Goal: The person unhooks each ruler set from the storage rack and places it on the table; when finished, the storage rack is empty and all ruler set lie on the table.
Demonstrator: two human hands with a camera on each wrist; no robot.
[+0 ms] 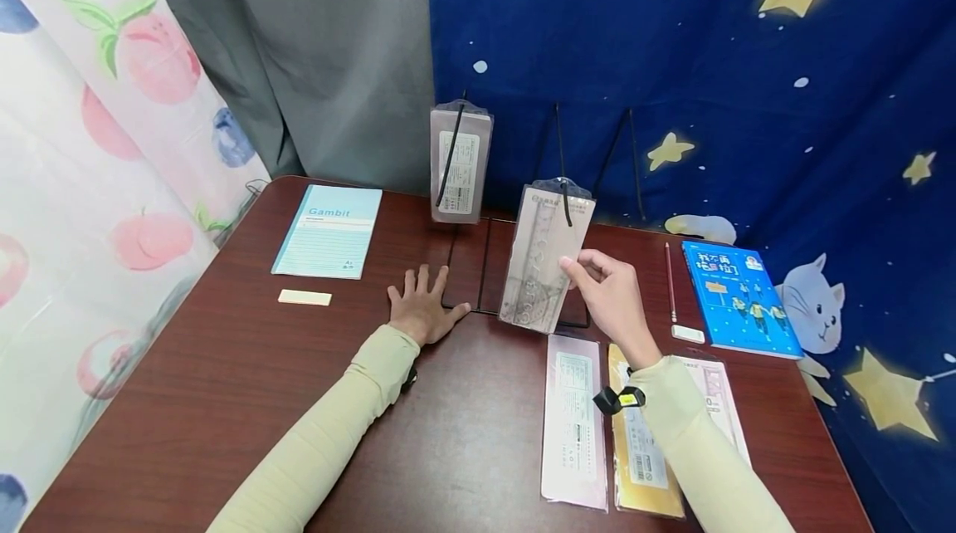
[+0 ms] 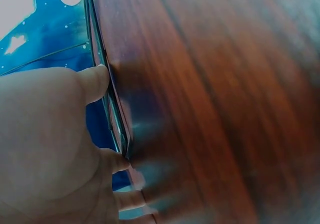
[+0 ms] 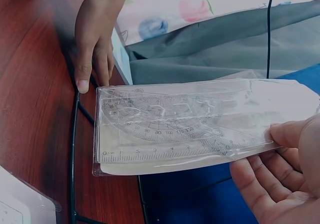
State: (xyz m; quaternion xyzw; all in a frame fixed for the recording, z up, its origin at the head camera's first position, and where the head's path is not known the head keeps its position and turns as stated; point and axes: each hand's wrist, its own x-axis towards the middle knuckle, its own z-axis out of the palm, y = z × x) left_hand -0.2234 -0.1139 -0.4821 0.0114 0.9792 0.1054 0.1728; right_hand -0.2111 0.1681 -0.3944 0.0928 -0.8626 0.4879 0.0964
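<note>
My right hand [image 1: 616,300] pinches the side edge of a ruler set in a clear packet [image 1: 532,267], thumb on the front. The packet's top overlaps a black hook of a wire rack [image 1: 484,267]; in the right wrist view a protractor and straight ruler [image 3: 150,156] show through the plastic. Fingers spread, my left hand [image 1: 420,310] rests on the table beside the rack's base, its thumb at the base wire. Another ruler packet [image 1: 460,168] hangs on the rack's left hook, its label side showing.
Three more packets lie at the front right: a pink one [image 1: 573,433], a yellow one [image 1: 626,466] and one [image 1: 728,404] partly under my right sleeve. A notebook [image 1: 329,238] and cream strip [image 1: 304,297] lie left; a pencil [image 1: 670,280], eraser [image 1: 687,334] and blue book [image 1: 739,300] lie right.
</note>
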